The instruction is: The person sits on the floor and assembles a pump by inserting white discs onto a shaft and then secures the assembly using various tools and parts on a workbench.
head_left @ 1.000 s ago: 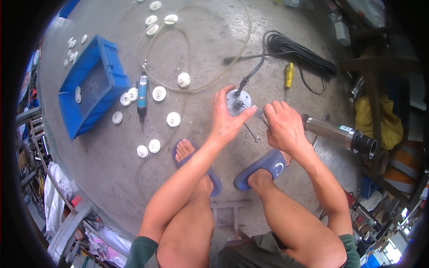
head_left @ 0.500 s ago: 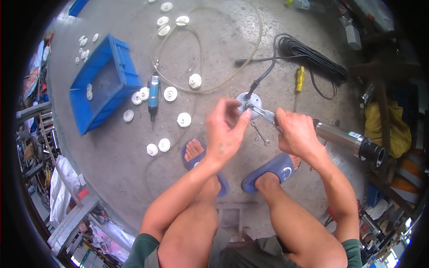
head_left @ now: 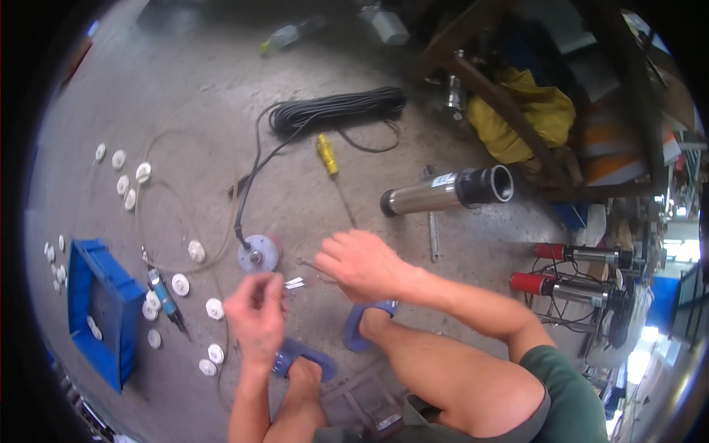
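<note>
A round grey motor end cap [head_left: 258, 255] with a central shaft and a black cable stands on the floor. My left hand [head_left: 257, 314] is just on its near side, fingers curled into a pinch. What it holds, if anything, is hidden. To the right of the cap my right hand [head_left: 365, 262] is low over the floor, closed around the slim metal pliers [head_left: 309, 263]. Their tip points at the cap without touching it. Small bright metal pieces [head_left: 294, 283], blurred, lie between the hands.
A yellow-handled screwdriver [head_left: 327, 155], a coiled black cable [head_left: 340, 111], a steel cylinder [head_left: 436, 193] and a long wrench [head_left: 434, 240] lie beyond my hands. Leftward are a blue crate [head_left: 133, 295], white discs [head_left: 180, 284], a blue air tool [head_left: 164, 292] and a clear hose [head_left: 221, 247].
The view has turned rightward. The pliers have come off the cap's shaft and moved to its right with my right hand. My left hand has drawn back from the cap toward me.
</note>
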The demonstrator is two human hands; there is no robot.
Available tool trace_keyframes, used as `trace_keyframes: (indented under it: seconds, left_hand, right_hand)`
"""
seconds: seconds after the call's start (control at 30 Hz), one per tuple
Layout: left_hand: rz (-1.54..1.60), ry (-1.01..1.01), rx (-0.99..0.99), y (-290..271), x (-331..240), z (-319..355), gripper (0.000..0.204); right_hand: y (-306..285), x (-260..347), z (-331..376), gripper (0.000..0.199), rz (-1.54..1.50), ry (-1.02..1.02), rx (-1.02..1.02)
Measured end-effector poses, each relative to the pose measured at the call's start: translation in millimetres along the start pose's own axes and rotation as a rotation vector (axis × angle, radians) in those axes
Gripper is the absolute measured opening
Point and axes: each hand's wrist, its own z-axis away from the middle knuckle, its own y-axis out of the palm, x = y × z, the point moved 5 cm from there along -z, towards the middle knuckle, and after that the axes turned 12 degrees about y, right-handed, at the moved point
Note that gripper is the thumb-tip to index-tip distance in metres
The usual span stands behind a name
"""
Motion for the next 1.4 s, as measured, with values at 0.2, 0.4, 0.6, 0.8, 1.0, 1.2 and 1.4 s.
trace_keyframes:
  seconds: [0.2, 0.4, 0.6, 0.8, 1.0, 1.2, 1.4]
  left_hand:
    - [-0.458, 0.464, 0.321, 92, 72, 20, 0.007]
    - [-0.359, 0.291, 0.536, 131, 137, -8, 0.01]
    - [-0.369, 0.147, 0.573, 169, 165, -33, 0.015]
    - [-0.525, 0.198, 0.656, 179, 215, -47, 0.015]
    - [-0.557, 0.139, 0.841, 191, 172, -48, 0.028]
    - [-0.583, 0.028, 0.65, 154, 91, -103, 0.024]
    - [-0.933, 0.578, 0.794, 200, 27, -192, 0.039]
  right_hand:
    - [34, -43, 129, 0.039, -0.162, 0.42, -0.019]
    - [78, -177, 289, 0.04, -0.334, 1.047, -0.098]
    - [-29, -363, 301, 0.024, -0.013, 1.232, -0.523]
    - [-117, -471, 196, 0.02, 0.119, 1.204, -0.742]
    - [-141, -510, 157, 0.018, -0.045, 1.08, -0.983]
    - [-48, -506, 114, 0.021, -0.227, 1.055, -0.699]
    - [8, -556, 84, 0.031, -1.327, 1.108, -0.887]
